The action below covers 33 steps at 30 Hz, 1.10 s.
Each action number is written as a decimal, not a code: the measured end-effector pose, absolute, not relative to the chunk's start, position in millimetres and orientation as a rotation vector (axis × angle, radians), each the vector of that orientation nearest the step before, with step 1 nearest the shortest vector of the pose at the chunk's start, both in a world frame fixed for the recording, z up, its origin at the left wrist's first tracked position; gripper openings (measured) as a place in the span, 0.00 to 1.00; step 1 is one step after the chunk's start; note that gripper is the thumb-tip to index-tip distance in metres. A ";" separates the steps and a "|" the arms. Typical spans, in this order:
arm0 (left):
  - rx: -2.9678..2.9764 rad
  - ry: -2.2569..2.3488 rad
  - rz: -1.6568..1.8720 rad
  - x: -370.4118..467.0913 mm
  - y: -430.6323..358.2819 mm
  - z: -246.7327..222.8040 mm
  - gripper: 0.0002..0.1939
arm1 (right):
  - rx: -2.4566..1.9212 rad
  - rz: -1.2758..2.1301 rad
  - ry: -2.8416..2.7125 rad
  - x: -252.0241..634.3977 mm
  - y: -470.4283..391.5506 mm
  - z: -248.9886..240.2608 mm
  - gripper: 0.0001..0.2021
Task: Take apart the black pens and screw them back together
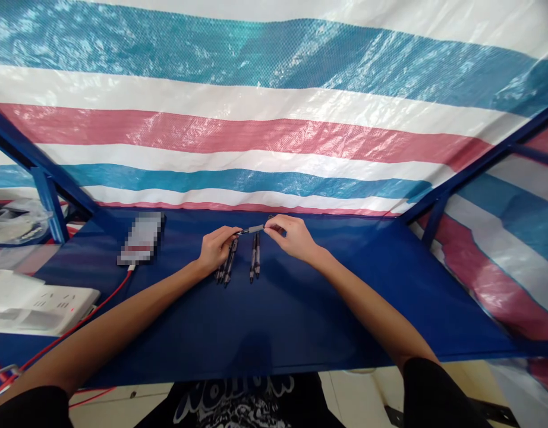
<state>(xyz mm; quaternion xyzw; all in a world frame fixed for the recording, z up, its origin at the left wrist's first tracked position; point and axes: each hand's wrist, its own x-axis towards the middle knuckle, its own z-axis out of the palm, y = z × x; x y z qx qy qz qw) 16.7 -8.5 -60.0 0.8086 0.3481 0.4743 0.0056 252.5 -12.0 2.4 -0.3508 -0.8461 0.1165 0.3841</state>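
Observation:
Between my two hands a slim dark pen with a grey middle (255, 229) is held nearly level above the blue table (274, 333). My left hand (217, 248) pinches its left end, and the fingertips of my right hand (292, 236) close on its right end. Several dark pens (230, 261) lie side by side just below and right of my left hand. Two more pens (255, 258) lie close together below the held one. A small dark object, too small to make out, shows beside my right fingertips.
At the left a phone (142, 238) lies on the table, plugged into a red cable (109, 296). A white power strip (55, 303) and a plastic bag (22, 223) are farther left. Blue metal bars (461, 166) and a striped sheet (256, 137) bound the table.

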 end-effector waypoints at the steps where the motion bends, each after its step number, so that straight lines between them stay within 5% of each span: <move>1: 2.534 1.083 1.480 16.5 -8.1 -60.7 0.13 | -0.881 0.287 -2.152 252.6 -12.3 2.4 0.08; 33: 2.592 0.976 1.464 16.4 -7.1 -62.0 0.12 | -1.028 0.424 -2.229 256.9 -8.9 10.8 0.05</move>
